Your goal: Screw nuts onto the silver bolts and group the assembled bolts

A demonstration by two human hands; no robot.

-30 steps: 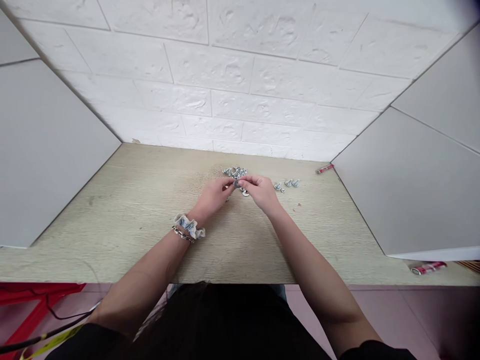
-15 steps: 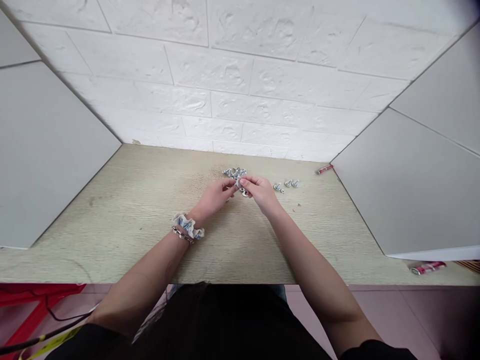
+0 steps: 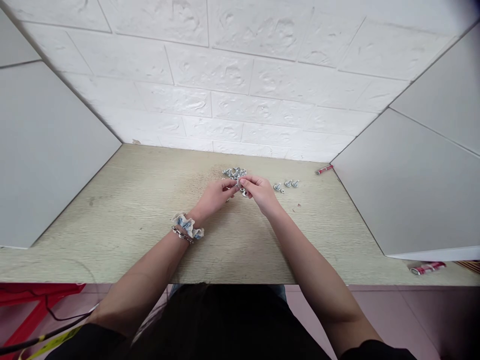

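Left hand and right hand both pinched small metal piece, near heaped metal fasteners on bench.

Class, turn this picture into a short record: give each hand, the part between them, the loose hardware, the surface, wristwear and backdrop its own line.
Left hand: fingertips pinched at the small metal piece
Right hand: thumb and fingers pinching the same piece
Part between them: small metal piece, mostly covered, exact shape unclear
Main hardware: pile of metal bolts, just beyond the fingertips
Other hardware: small bolt group, right of the right hand
Surface: pale wood-grain table
Left wristwear: scrunchie, chain bracelet
Backdrop: white brick-patterned wall
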